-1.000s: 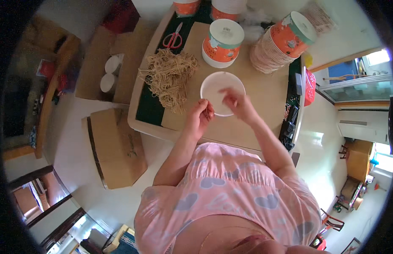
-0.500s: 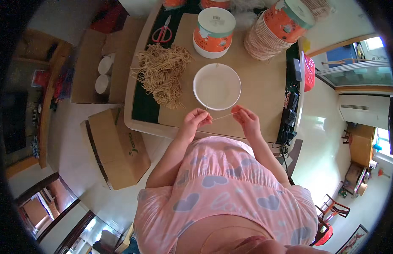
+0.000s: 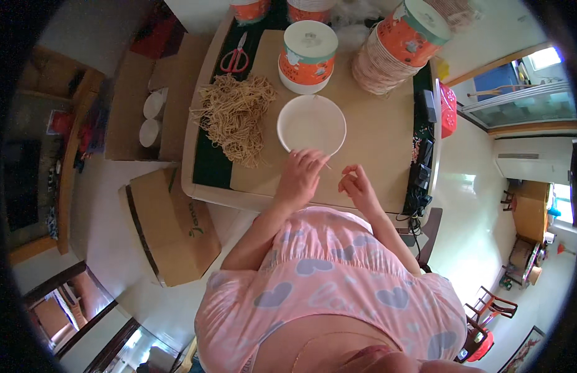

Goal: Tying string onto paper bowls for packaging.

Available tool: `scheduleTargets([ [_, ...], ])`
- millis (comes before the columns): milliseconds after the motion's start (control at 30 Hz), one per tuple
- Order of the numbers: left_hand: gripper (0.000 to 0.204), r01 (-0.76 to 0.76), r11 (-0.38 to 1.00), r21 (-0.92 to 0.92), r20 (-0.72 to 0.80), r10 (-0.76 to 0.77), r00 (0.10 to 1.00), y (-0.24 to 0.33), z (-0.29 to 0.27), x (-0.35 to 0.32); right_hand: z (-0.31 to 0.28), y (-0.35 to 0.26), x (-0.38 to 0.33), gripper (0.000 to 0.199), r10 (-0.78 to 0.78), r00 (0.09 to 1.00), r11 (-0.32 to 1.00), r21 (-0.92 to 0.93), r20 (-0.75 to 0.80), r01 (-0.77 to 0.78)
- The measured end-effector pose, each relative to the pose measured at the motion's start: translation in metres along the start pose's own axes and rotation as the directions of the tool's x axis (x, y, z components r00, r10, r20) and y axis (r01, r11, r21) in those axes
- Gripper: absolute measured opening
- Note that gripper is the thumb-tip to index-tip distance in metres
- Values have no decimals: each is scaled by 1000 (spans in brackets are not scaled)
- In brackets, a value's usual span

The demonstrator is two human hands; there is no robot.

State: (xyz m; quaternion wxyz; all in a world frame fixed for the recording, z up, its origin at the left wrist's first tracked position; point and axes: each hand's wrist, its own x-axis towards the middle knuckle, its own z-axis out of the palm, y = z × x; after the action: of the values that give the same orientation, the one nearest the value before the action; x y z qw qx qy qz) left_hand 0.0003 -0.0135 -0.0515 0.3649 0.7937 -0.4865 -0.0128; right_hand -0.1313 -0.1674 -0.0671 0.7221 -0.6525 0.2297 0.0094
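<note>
A white paper bowl [image 3: 311, 126] stands open side up on the brown cardboard sheet. My left hand [image 3: 301, 177] is at its near rim, back of the hand upward, fingers bent together. A short bit of thin tan string [image 3: 328, 165] shows by its fingertips. To the right, apart from the bowl, my right hand [image 3: 358, 188] has its fingers curled in; whatever they may hold is too small to make out. Left of the bowl lies a loose heap of tan strings [image 3: 235, 115].
Red-handled scissors [image 3: 235, 57] lie behind the string heap. Stacked bowls with an orange and green wrapper [image 3: 307, 56] stand behind the bowl. Another tilted stack [image 3: 391, 59] leans at the far right. Black devices and cables [image 3: 422, 174] line the table's right edge. Cardboard boxes [image 3: 170, 224] sit left.
The string was stretched between both hands. My left hand has turned over and moved to the bowl's near rim; my right hand has come slightly down, its fingers more curled.
</note>
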Motion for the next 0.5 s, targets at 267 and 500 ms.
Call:
scheduleTargets([
  [267, 31, 41, 992, 116, 109, -54, 993, -57, 9, 26, -10, -101, -37, 19, -263, 958, 965, -16, -112, 262],
  [500, 16, -32, 959, 281, 242, -39, 970, -85, -24, 34, -98, -152, -44, 18, -575, 557, 801, -277, -599, 530],
])
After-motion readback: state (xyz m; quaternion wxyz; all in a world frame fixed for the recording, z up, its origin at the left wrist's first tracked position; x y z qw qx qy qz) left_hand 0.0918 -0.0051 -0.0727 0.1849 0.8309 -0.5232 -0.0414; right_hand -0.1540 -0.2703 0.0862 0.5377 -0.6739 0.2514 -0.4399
